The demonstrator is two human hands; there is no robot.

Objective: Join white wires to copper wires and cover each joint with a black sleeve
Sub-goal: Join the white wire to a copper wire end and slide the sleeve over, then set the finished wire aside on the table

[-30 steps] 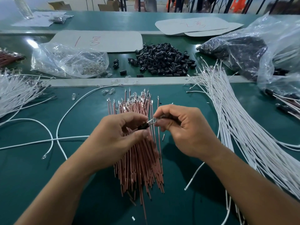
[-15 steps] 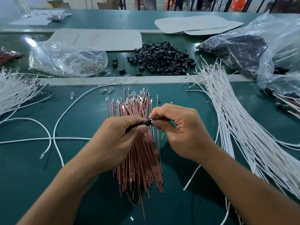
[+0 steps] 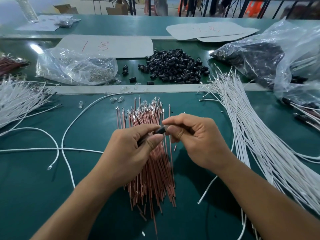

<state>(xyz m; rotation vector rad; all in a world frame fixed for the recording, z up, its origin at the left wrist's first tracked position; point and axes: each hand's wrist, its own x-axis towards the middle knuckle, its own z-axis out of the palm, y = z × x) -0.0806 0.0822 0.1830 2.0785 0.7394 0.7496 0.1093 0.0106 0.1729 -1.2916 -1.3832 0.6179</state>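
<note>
At the far left a fan of white wires (image 3: 17, 101) lay on the green table (image 3: 34, 196); nearer the middle a few loose white wires (image 3: 69, 132) curved and crossed over the mat; behind them sat a clear plastic bag (image 3: 74, 66) of small shiny parts. The left hand (image 3: 131, 149) hovered over the table's centre, thumb and curled fingers clamped on the left end of a black sleeve (image 3: 161, 130); a dark length ran back under that thumb, though which wire it was could not be told. Beneath both hands lay the heap of copper wires (image 3: 152, 170), their metal tips pointing away from the person; beyond it, past the pale divider strip, sat a pile of loose black sleeves (image 3: 174, 68). The right hand (image 3: 195, 139) met the left, thumb and forefinger pinching the sleeve's right end, where something pale glinted; the other fingers curled inward. To the right a thick sheaf of white wires (image 3: 259, 144) ran diagonally; behind it slumped a large plastic bag (image 3: 277, 54) of dark parts.
</note>
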